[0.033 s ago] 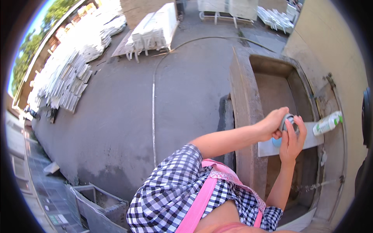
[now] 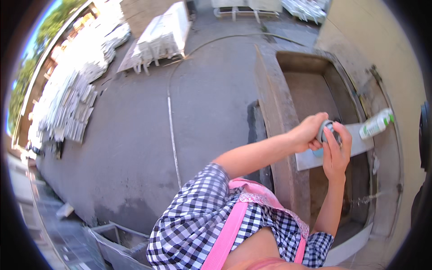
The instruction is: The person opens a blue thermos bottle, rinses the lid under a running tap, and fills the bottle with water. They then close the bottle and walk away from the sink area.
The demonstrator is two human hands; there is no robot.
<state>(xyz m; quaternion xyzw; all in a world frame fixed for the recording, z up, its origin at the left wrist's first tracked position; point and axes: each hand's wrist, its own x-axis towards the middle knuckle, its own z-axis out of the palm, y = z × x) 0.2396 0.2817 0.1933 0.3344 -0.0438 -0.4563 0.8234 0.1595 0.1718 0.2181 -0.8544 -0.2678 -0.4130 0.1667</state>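
Observation:
Both my hands are closed around a small grey round piece [image 2: 323, 131], a lid or cup whose exact kind I cannot make out. The fingers of my left hand [image 2: 310, 130] wrap its left side. My right hand [image 2: 336, 150] grips it from the right, thumb and fingers curled over the rim. Beneath them a white board [image 2: 308, 163] lies across a stone sink [image 2: 288, 112]. A light blue round thing [image 2: 318, 153] shows partly on the board, half hidden by my hands. Beside the board's right end is a white bottle with a green cap [image 2: 375, 124].
Water [image 2: 366, 198] runs into the sink's near basin from the wall side. A hose [image 2: 171, 121] crosses the concrete floor on the left. White stacked boards [image 2: 157, 36] stand farther off. A grey stone trough [image 2: 119, 243] is at lower left, and a beige wall [image 2: 360, 40] rises at right.
The whole view has shifted a little, so the sink and hands sit slightly farther left and higher. Both hands still hold the grey round piece.

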